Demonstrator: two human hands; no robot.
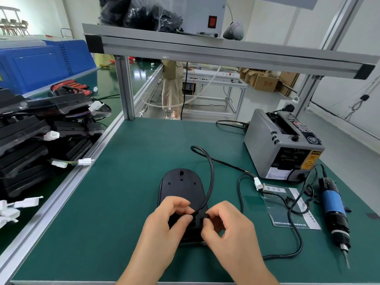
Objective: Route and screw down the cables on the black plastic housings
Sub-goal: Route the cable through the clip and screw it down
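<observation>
Head cam says we're only at the routing bit: 1 black housing [181, 188] lies flat on the green mat [123, 202] right in front of us. Our left hand [164, 225] and right hand [230, 225] are close together at its near end, both pinching the black cable [211, 175] where it meets the plastic. The rest loops away to a white connector [257, 183]. The electric screwdriver [334, 210] lies untouched on the right, so we reckon no screwing yet. A pile of housings [30, 140] waits on the left.

Grey tape dispenser [281, 149] on green mat [123, 202]; cardboard boxes [265, 81] far behind
</observation>
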